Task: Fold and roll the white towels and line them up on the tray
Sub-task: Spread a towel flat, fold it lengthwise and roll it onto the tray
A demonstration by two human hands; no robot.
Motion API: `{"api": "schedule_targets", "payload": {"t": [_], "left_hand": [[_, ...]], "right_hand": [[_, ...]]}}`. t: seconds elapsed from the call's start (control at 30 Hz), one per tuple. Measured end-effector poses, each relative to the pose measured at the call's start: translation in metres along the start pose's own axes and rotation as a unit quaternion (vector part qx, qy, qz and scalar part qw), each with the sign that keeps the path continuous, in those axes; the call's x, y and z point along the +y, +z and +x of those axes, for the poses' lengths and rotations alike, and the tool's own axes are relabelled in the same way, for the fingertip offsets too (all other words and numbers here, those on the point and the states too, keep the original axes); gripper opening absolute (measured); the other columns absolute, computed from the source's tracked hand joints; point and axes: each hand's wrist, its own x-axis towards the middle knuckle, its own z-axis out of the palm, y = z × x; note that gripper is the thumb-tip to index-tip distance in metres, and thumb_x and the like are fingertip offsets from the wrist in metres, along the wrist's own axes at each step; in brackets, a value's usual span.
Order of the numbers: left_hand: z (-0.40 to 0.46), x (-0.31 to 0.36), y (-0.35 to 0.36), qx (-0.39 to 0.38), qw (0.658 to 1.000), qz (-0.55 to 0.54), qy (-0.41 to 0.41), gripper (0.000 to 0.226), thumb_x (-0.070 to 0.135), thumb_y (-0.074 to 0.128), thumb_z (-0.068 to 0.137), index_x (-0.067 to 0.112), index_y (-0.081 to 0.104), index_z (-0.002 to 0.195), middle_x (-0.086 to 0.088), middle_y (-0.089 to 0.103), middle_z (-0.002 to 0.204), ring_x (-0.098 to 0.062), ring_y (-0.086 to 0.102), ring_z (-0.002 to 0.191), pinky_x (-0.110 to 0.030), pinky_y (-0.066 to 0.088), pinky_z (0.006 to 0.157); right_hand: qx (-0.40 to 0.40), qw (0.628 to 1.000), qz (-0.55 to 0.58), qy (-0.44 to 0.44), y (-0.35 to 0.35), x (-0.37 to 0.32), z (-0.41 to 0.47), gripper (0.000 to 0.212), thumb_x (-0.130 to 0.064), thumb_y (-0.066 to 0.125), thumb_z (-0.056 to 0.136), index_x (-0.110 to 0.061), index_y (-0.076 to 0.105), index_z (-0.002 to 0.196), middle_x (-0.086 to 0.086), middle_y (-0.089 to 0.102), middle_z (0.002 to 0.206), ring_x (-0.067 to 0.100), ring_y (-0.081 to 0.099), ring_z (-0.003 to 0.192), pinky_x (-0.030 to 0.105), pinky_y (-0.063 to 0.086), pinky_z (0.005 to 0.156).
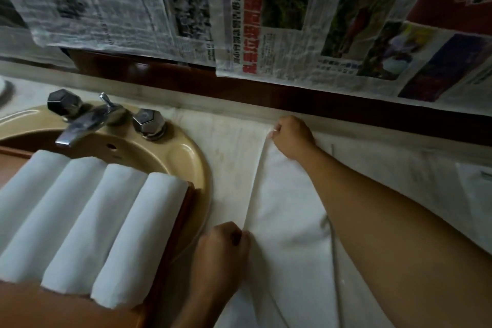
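A white towel on the desk is pinched along its folded edge by closed left-hand fingers and right-hand fingers; four rolled towels lie left of them.

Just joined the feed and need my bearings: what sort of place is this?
Probably a bathroom vanity. A tan sink with a chrome faucet is set in a pale counter, and newspapers cover the wall behind. A tray of rolled towels lies across the sink.

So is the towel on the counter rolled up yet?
No. The towel lies flat, folded lengthwise; left hand and right hand pinch its folded edge.
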Motion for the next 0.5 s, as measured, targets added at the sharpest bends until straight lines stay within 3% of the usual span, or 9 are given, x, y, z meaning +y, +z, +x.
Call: {"api": "schedule_targets", "payload": {"t": [0.1, 0.2, 0.33, 0.43, 0.5], "left_hand": [[0.006, -0.007, 0.003, -0.006, 1.0, 0.014, -0.012, 0.028, 0.038, 0.066, 0.091, 0.021, 0.065, 0.069, 0.006, 0.065, 0.061, -0.002, 0.06, 0.056, -0.024, 0.051, 0.055], [0.01, -0.008, 0.004, -0.005, 1.0, 0.023, -0.019, 0.032, 0.038, 0.07, 0.088, 0.019, 0.061, 0.064, 0.005, 0.062, 0.058, -0.002, 0.057, 0.051, -0.017, 0.037, 0.045], [0.017, -0.005, 0.0, -0.06, 0.996, 0.054, -0.022, 0.032, 0.043, 0.075, 0.084, 0.02, 0.06, 0.067, 0.004, 0.064, 0.063, -0.007, 0.061, 0.059, -0.026, 0.05, 0.054], [0.035, 0.004, -0.015, -0.143, 0.975, 0.167, -0.014, 0.035, 0.056, 0.076, 0.078, 0.023, 0.065, 0.078, 0.006, 0.065, 0.071, -0.009, 0.063, 0.064, -0.027, 0.055, 0.059], [0.052, 0.017, -0.024, -0.127, 0.962, 0.238, 0.036, 0.033, 0.056, 0.068, 0.085, 0.024, 0.065, 0.087, 0.006, 0.062, 0.074, -0.009, 0.061, 0.066, -0.028, 0.056, 0.063]], "right_hand": [[0.03, 0.999, -0.006, 0.025, 0.016, 0.0, 0.001, 0.007, -0.029, 0.064, 0.092, -0.023, 0.063, 0.089, 0.01, 0.066, 0.111, 0.033, 0.062, 0.099, 0.026, 0.039, 0.073], [0.038, 0.998, -0.007, 0.041, 0.017, -0.001, 0.004, 0.009, -0.031, 0.065, 0.091, -0.022, 0.062, 0.091, 0.008, 0.067, 0.109, 0.031, 0.062, 0.098, 0.026, 0.038, 0.073], [0.034, 0.998, -0.012, 0.049, 0.017, -0.004, 0.004, 0.012, -0.027, 0.064, 0.089, -0.02, 0.061, 0.098, 0.006, 0.066, 0.111, 0.03, 0.061, 0.099, 0.025, 0.038, 0.073], [0.037, 0.997, 0.041, 0.044, 0.017, -0.001, -0.001, 0.023, -0.017, 0.059, 0.091, -0.016, 0.061, 0.113, 0.006, 0.062, 0.12, 0.028, 0.06, 0.104, 0.024, 0.041, 0.077], [0.071, 0.994, 0.074, 0.02, 0.012, 0.006, -0.016, 0.025, -0.014, 0.054, 0.092, -0.014, 0.062, 0.117, 0.006, 0.061, 0.122, 0.026, 0.059, 0.106, 0.026, 0.045, 0.081]]}}
